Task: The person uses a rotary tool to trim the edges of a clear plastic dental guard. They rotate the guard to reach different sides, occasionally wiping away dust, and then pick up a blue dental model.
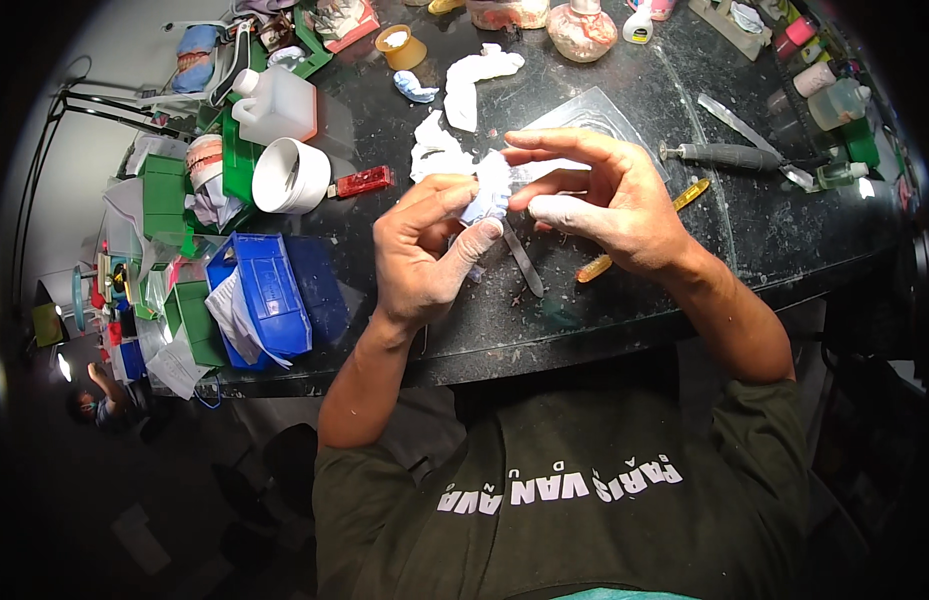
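My left hand (424,245) is closed around a small whitish-blue plaster dental cast (491,190), pinched between thumb and fingers above the dark bench. My right hand (619,205) is just to the right of the cast, its thumb and fingers apart and dusted white. Its fingertips come close to the cast; whether they touch it I cannot tell. Below the hands, a thin metal spatula (524,262) lies on the bench. A tool with an amber handle (594,268) runs partly hidden beneath my right hand.
Crumpled white pieces (476,85) and a clear sheet (589,110) lie beyond my hands. Leftward are a red lighter (364,181), a white cup (309,178), a plastic jug (274,103) and blue bins (269,295). A grey handpiece (726,156) lies to the right.
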A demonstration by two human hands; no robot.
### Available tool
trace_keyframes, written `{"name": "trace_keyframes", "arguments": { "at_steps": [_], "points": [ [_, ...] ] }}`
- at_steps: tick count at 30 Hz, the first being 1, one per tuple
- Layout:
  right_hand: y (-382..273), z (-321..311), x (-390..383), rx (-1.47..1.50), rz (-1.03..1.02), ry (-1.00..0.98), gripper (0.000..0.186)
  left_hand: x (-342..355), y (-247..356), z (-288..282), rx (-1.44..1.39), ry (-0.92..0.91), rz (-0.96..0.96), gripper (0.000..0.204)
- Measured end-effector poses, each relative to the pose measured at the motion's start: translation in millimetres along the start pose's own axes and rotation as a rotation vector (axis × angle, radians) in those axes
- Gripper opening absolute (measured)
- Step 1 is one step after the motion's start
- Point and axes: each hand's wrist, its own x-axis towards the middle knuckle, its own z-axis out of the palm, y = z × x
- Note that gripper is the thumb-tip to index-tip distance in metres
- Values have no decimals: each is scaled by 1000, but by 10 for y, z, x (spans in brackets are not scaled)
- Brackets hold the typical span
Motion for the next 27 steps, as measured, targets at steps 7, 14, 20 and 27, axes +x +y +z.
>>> {"name": "trace_keyframes", "arguments": {
  "at_steps": [7,14,20,27],
  "points": [
    [-170,-309,-18,-885,-554,412,38,152,385,-344,1090,-13,343,31],
    [-776,-929,-722,-395,-985,900,30,11,341,-731,1233,-149,171,29],
    [-132,-1015,-1885,-625,-1009,1115,16,-117,323,-804,1306,-185,152,28],
    [641,355,-1726,-440,-384,-208,22,-836,799,-818,1220,169,171,45]
  ]
}}
